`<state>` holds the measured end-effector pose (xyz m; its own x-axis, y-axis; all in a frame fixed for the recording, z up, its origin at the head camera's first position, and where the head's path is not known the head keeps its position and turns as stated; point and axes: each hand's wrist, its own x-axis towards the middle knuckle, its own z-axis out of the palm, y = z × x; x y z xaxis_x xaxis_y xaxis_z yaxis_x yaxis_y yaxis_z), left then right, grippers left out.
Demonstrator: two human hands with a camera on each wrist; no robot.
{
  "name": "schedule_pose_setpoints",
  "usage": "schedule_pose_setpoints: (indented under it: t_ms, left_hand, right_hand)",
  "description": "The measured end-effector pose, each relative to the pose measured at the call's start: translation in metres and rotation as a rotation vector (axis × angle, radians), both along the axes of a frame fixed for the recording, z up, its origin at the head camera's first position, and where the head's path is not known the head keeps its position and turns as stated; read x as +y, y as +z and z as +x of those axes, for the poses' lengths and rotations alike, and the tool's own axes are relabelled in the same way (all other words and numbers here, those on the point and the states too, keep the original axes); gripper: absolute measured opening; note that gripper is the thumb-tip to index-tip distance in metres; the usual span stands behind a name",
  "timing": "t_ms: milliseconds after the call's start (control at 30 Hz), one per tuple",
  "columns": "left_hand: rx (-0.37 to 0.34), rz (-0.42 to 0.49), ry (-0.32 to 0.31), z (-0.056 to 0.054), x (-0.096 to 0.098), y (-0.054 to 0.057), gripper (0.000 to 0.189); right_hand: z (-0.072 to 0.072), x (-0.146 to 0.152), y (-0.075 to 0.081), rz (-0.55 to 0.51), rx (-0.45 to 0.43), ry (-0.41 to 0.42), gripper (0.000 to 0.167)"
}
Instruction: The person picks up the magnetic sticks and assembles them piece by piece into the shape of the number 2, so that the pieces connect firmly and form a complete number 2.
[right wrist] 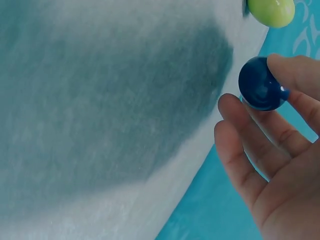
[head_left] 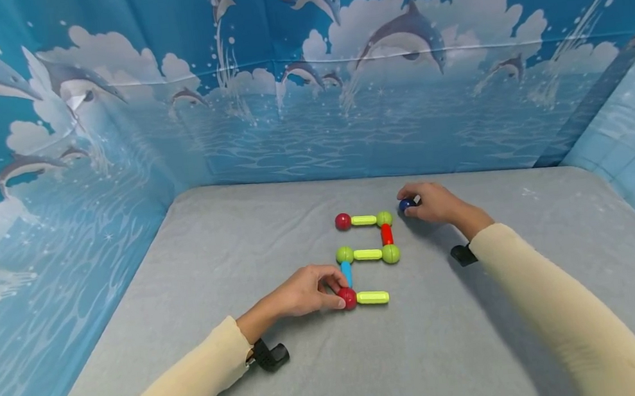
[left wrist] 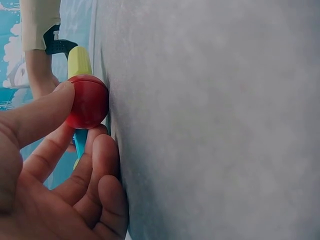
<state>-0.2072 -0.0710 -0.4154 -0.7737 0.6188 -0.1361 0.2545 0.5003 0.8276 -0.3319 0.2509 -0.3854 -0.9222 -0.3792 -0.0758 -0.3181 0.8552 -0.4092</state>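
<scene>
My left hand (head_left: 311, 291) pinches a red ball (left wrist: 89, 102) between thumb and fingers at the near end of a chain of balls and sticks. A yellow-green stick (head_left: 372, 297) points right from that ball, and a blue stick (head_left: 347, 273) runs away from it to a green ball (head_left: 345, 255). Between my right hand's (head_left: 433, 202) thumb and fingers is a dark blue ball (right wrist: 261, 84), raised above the cloth, just right of the chain's far green ball (head_left: 384, 218). The remaining fingers of that hand are loosely bent.
Farther along, the chain has a yellow-green stick (head_left: 367, 255), another green ball (head_left: 390, 254), a red stick (head_left: 387, 234), a far yellow-green stick (head_left: 363, 220) and a red end ball (head_left: 343, 221). Grey cloth (head_left: 196, 256) covers the table. A dolphin-print curtain (head_left: 310, 128) stands behind.
</scene>
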Motion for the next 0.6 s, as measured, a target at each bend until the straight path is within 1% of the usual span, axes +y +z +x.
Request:
schedule_pose_setpoints:
  t_ms: [233,367,500,600]
  left_hand:
    - [0.004,-0.012,-0.003,0.000,-0.003,-0.001,0.020]
    - [0.020,-0.026,-0.008,0.001,-0.003,-0.001,0.020]
    - [0.025,-0.036,-0.008,0.001,-0.002,-0.001,0.019]
    - [0.024,-0.038,-0.008,0.001,-0.003,-0.001,0.019]
  right_hand:
    - [0.005,0.001,0.003,-0.005,0.016,0.020,0.038]
    - [0.010,0.006,0.006,0.011,0.051,0.034,0.037]
    - [0.022,0.013,0.013,0.017,0.104,0.060,0.036]
    - [0.037,0.015,0.019,0.010,0.151,0.094,0.032]
